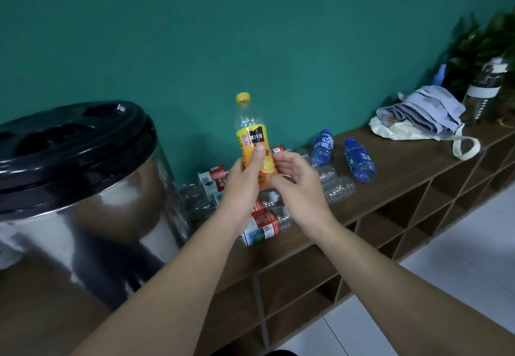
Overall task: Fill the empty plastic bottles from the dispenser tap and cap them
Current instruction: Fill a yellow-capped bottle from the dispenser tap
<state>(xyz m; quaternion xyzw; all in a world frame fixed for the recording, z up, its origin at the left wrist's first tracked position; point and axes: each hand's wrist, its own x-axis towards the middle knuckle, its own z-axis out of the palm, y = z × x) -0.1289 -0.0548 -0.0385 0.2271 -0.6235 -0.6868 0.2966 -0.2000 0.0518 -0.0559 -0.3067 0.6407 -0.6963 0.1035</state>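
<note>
**Bottle held up, cap on, ready for filling**

Bottle [251, 138] with an orange label and yellow cap [243, 98] is upright above the wooden shelf top [404, 166], gripped around its middle by the left hand [245, 177], probably so the cap can be unscrewed. The right hand [292, 177] hovers beside it, fingers spread loosely, apparently holding nothing. More empty bottles [264, 224] lie along the back edge. A steel dispenser [83, 202] stands at the left end against a green wall [250, 34]; its tap is out of view.
</note>
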